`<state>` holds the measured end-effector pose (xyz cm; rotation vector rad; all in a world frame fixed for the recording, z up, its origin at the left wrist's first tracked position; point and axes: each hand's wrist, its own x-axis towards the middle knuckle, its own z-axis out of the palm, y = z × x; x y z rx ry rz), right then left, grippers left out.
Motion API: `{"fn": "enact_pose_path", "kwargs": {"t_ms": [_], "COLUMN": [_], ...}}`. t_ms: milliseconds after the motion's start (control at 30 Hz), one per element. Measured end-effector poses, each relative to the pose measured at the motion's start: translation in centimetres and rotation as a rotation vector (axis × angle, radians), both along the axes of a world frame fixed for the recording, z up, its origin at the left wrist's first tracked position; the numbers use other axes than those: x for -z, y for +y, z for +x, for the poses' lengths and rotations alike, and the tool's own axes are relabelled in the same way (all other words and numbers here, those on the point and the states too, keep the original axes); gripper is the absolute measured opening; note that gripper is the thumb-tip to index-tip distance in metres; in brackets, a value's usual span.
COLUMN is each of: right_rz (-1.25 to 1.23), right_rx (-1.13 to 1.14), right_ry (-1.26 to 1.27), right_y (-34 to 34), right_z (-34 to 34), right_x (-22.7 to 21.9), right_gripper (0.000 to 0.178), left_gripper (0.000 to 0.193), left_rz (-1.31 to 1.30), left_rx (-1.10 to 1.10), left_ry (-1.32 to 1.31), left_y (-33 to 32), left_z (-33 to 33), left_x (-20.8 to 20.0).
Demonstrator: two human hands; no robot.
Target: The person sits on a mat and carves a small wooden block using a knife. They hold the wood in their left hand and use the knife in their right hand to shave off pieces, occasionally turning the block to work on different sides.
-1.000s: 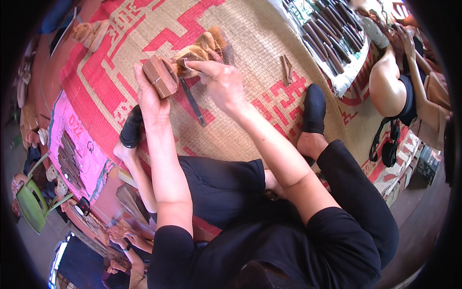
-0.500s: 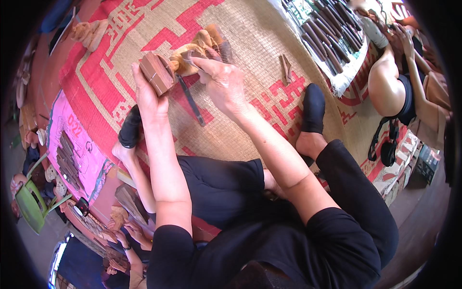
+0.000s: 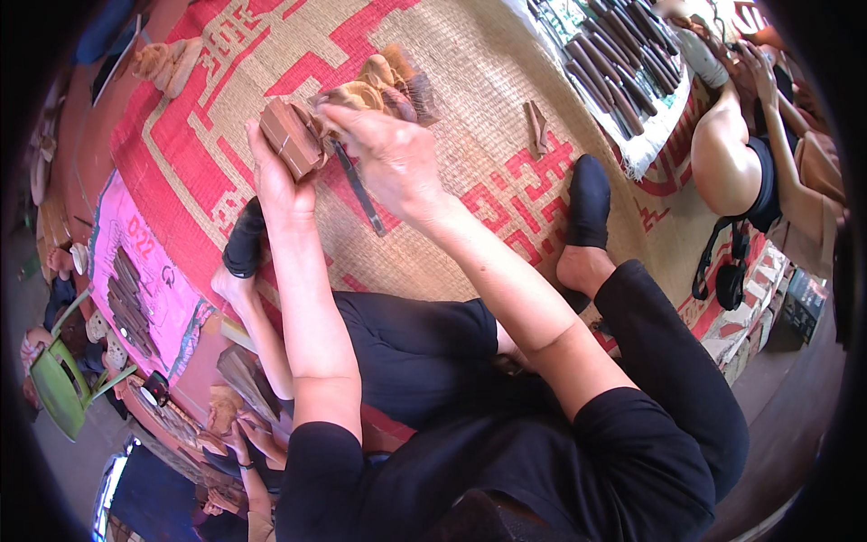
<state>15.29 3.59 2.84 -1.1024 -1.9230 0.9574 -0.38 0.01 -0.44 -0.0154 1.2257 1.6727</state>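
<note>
Left hand: half-closed around a brown faceted block held over the mat, seemingly to steady it.
Right hand: curled, fingertips by the block's right edge; whether they grip anything, I cannot tell.
Dark narrow tool: on the mat, probably for easy reach.

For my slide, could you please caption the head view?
Left hand holding a block, right hand beside it, above a mat.

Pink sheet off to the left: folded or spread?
Spread: the pink sheet shows a broad face, with dark sticks lying across it.
</note>
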Motion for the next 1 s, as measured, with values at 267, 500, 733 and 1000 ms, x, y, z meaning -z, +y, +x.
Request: {"fn": "enact_pose_path", "kwargs": {"t_ms": [267,500,733,1000], "right_rz": [0.015,0.014,-0.042,0.005], "right_rx": [0.015,-0.071,-0.034,0.000], "right_ry": [-0.291,-0.153,-0.093,-0.122], "right_y": [1.0,-0.2,0.3,0.9], "right_z": [1.8,0.1,0.2,1.7], "right_x": [1.1,1.7,0.0,1.9], "right_gripper": [0.037,0.037,0.034,0.034], "left_gripper": [0.048,0.046,0.045,0.047], "left_rz": [0.000,0.022,0.038,-0.007], "left_rx": [-0.035,0.009,0.026,-0.008], "left_ry": [-0.053,-0.044,-0.027,0.000], "left_y": [0.1,-0.2,-0.1,0.1], "left_z": [-0.1,-0.1,-0.1,-0.2], "left_x": [0.2,-0.1,-0.1,0.2]}}
